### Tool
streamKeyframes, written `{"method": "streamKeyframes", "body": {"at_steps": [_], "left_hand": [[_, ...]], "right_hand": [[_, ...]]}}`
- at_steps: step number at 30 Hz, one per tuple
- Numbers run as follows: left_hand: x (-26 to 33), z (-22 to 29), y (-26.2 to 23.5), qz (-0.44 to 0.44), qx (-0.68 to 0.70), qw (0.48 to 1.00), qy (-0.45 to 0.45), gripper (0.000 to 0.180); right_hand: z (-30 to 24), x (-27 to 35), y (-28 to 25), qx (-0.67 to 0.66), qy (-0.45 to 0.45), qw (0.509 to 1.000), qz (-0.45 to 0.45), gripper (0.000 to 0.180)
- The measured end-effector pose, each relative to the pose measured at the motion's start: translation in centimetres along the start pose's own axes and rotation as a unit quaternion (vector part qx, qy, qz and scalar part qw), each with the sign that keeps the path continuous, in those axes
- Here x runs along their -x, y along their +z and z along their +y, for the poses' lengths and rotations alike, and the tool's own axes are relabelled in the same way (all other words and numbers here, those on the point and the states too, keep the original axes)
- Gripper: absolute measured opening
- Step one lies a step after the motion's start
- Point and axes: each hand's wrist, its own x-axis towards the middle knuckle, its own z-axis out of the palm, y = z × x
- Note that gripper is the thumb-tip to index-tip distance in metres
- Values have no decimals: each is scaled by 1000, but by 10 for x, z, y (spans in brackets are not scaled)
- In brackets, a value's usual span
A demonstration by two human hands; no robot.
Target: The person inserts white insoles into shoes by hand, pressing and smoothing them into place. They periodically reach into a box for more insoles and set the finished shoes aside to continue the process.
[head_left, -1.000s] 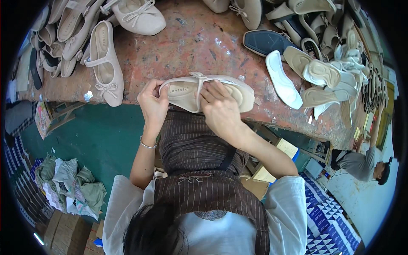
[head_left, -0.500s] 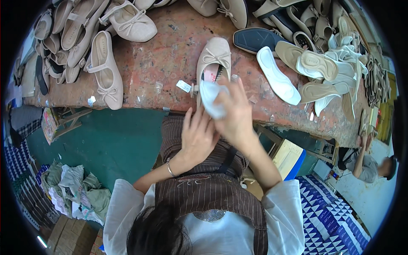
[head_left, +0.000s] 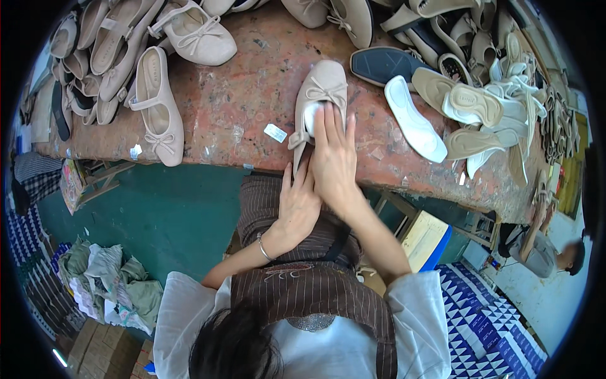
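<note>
Here, a beige bow-front flat shoe (head_left: 320, 95) lies toe-away on the worn reddish workbench (head_left: 246, 107), near its front edge. The right hand (head_left: 333, 158) lies flat over the shoe's opening, fingers stretched out and pressing down on a white insole (head_left: 310, 114) inside. The left hand (head_left: 297, 205) sits below it at the heel end, fingers loosely open, touching the shoe's back. A white insole (head_left: 413, 126) lies apart to the right; another beige strap shoe (head_left: 158, 107) lies to the left.
</note>
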Motion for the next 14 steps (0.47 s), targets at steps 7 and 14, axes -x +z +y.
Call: {"method": "streamKeyframes", "body": {"at_steps": [7, 14], "left_hand": [[-4, 1, -8, -62, 18, 998, -23, 45], [-8, -5, 4, -43, -11, 999, -21, 49]], "right_hand": [[2, -41, -1, -60, 77, 988, -119, 32], [-1, -38, -16, -76, 119, 965, -220, 65]]}}
